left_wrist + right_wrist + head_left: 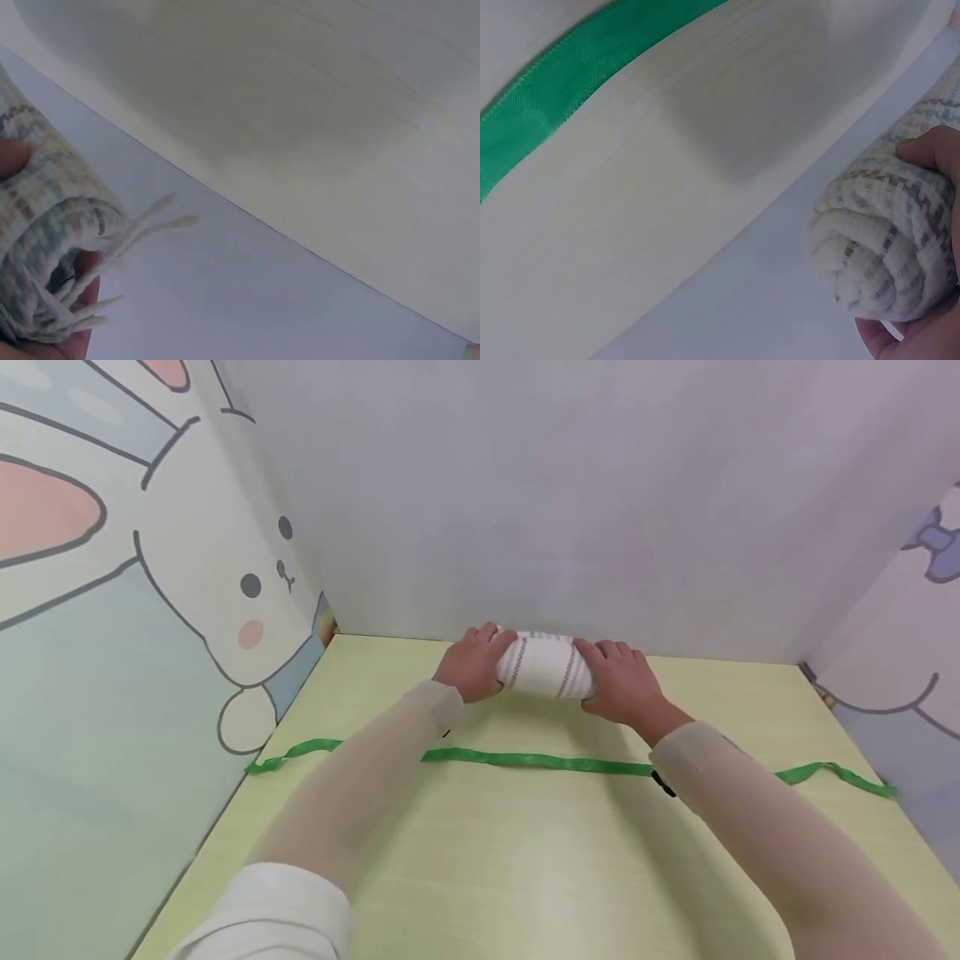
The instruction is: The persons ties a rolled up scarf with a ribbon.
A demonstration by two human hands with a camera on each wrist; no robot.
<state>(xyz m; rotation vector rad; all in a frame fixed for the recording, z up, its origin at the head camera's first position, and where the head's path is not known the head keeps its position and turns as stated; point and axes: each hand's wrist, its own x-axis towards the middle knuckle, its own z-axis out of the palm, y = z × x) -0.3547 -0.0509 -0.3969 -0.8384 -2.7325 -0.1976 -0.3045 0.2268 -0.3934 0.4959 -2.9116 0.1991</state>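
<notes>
A rolled-up woven cloth (545,667), white with darker patterned stripes, is held between both hands near the back of the table. My left hand (474,664) grips its left end, fingers over the far side and thumb nearer me. At the right end my right hand (622,681) grips it the same way. The left wrist view shows the roll (52,202) end-on, with several twisted fringe strands sticking out. In the right wrist view the other end of the roll (885,247) shows a tight spiral, with the right thumb (930,148) pressed on it.
A green ribbon (536,762) runs across the pale wooden table (495,860), under both forearms. A plain whitish wall (570,502) rises behind the table's back edge. The left side panel (202,568) carries a cartoon rabbit, and another printed panel (900,635) stands at the right.
</notes>
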